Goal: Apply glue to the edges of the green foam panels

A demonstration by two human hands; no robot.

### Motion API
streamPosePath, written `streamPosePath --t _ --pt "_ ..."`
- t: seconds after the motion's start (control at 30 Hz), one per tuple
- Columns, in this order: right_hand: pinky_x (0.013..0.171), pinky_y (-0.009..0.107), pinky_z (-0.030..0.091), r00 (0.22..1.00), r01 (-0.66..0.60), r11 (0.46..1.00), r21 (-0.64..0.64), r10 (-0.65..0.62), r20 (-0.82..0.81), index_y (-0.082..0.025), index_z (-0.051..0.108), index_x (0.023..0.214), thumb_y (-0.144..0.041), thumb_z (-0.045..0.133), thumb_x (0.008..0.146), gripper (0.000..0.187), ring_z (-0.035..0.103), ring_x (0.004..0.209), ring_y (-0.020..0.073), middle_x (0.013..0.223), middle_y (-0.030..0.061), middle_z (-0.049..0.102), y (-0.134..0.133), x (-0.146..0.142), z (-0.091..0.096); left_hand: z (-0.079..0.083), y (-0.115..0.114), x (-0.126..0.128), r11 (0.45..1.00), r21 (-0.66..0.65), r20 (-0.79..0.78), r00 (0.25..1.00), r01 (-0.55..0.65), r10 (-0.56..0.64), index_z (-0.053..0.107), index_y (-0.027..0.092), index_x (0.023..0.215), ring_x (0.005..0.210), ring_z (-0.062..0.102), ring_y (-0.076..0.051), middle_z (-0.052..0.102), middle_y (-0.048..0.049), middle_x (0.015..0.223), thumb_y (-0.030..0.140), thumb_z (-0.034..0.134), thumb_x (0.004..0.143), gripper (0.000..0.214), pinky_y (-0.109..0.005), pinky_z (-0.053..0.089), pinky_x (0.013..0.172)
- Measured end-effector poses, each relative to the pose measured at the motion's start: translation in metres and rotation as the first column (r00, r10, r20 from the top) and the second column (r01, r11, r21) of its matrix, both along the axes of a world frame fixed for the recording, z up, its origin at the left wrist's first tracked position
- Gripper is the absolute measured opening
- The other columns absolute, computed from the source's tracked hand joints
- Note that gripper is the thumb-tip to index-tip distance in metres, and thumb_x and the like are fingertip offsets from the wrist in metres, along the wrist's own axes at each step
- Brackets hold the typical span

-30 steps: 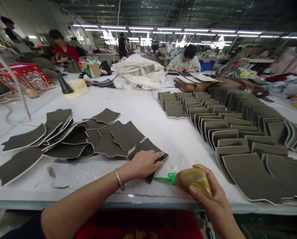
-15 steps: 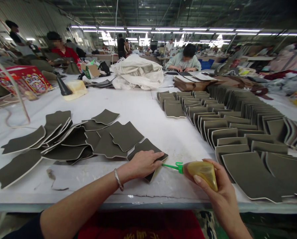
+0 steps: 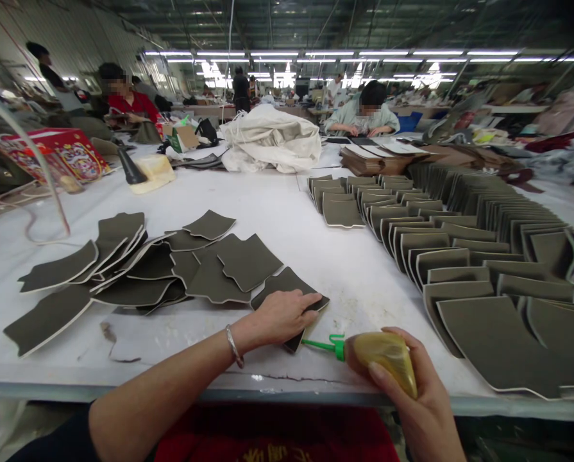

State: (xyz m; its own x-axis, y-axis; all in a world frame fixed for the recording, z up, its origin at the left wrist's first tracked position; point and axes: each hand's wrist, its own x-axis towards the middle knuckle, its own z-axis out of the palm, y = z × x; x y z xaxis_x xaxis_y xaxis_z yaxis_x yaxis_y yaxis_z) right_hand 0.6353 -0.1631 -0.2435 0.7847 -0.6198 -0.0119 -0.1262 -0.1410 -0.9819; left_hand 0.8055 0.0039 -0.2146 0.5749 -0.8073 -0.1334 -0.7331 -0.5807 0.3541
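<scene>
My left hand [image 3: 281, 316] lies flat with fingers stretched out on a dark grey cut piece [image 3: 287, 285] near the table's front edge, pressing it down. My right hand [image 3: 406, 385] is wrapped round a yellowish squeeze bottle [image 3: 383, 354] with a green nozzle [image 3: 320, 345]. The nozzle tip points left and touches the lower right edge of the held piece. A silver bracelet sits on my left wrist.
A loose heap of the same grey pieces [image 3: 137, 269] lies to the left. Rows of overlapping pieces [image 3: 440, 250] fill the right of the white table [image 3: 287, 224]. A white bundle [image 3: 270, 138] and a red box [image 3: 56, 154] stand further back. Other people work at far tables.
The bottle's nozzle ran up along the piece's right edge and has come back down to the lower corner. My left hand stays pressed on the piece.
</scene>
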Motion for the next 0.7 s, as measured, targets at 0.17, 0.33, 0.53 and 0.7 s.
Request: streamPosePath --t 0.17,0.33,0.53,0.7 --pt "0.08 0.025 0.044 1.0 0.012 0.994 0.106 -0.013 0.012 -0.027 0.052 0.117 -0.054 0.075 0.07 0.058 0.058 0.09 0.0202 0.101 -0.0003 0.063 0.008 -0.004 0.006 -0.002 0.0 -0.001 1.0 -0.007 0.012 1.0 0.0 0.0 0.043 0.028 0.143 0.1 0.065 -0.027 0.066 -0.0077 0.112 0.039 0.033 0.098 0.048 -0.036 0.049 0.084" --pt "0.08 0.023 0.045 1.0 -0.012 0.996 0.084 0.011 0.01 -0.027 0.053 0.117 -0.054 0.076 0.069 0.059 0.058 0.091 0.0196 0.103 -0.0003 0.063 0.004 -0.003 0.004 -0.004 0.001 -0.001 1.0 -0.012 -0.003 1.0 -0.009 0.009 0.044 0.027 0.142 0.102 0.064 -0.027 0.065 -0.0078 0.119 0.039 0.034 0.097 0.048 -0.038 0.049 0.086" --pt "0.079 0.033 0.056 0.996 -0.035 0.833 0.552 -0.015 0.085 -0.025 0.056 0.119 -0.046 0.076 0.073 0.055 0.067 0.094 0.0246 0.104 0.0053 0.071 -0.006 -0.004 0.007 0.002 -0.001 0.0 0.999 -0.045 -0.093 0.995 -0.021 0.016 0.047 0.024 0.141 0.11 0.062 -0.027 0.063 -0.008 0.126 0.038 0.036 0.097 0.047 -0.039 0.046 0.094" --pt "0.083 0.038 0.059 0.975 -0.069 0.533 0.843 -0.142 0.17 -0.024 0.068 0.11 -0.039 0.078 0.074 0.04 0.067 0.104 0.027 0.117 0.0076 0.07 -0.051 0.001 -0.009 0.01 0.003 0.008 0.961 -0.16 -0.086 0.973 -0.228 0.216 0.055 0.021 0.132 0.107 0.06 -0.024 0.063 -0.0097 0.12 0.041 0.042 0.096 0.043 -0.034 0.046 0.092"
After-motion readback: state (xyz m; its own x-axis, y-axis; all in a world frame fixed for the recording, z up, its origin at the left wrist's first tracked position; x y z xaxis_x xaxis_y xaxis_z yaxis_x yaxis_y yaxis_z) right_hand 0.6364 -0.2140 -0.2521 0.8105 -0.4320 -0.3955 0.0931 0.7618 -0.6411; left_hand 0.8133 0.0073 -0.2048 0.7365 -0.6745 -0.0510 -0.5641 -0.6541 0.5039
